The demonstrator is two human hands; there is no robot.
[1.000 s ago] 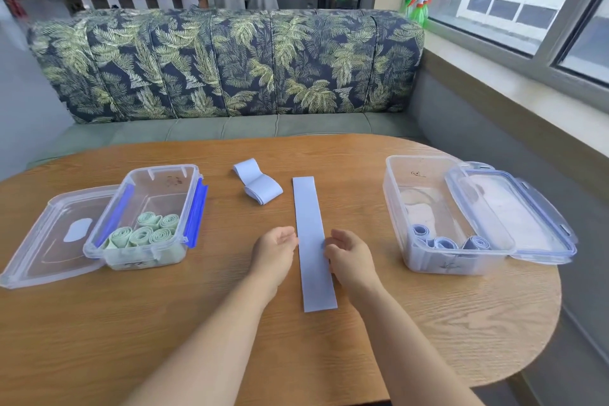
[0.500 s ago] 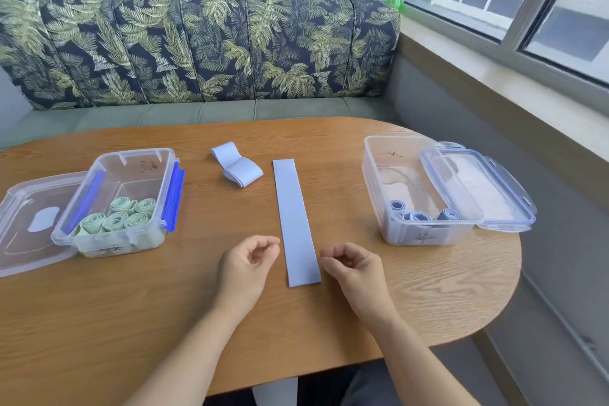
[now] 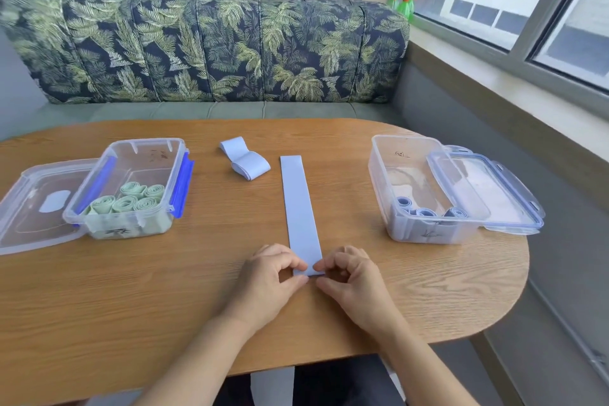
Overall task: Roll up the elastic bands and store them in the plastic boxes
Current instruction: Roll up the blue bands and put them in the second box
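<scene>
- The blue band [image 3: 300,208] is lying flat on the bench [image 3: 158,293].
- The left hand [image 3: 267,277] and right hand [image 3: 351,277] are pinching its near corners.
- Looking thin, soft and light, it is likely needing a tight pinch while rolling.

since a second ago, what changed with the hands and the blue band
Both hands moved back toward the person along the flat blue band, from beside its middle to its near end. The left hand and right hand, empty half a second ago, now pinch its near corners. The band still lies flat; the folded band, left box and right box have not moved.
</scene>
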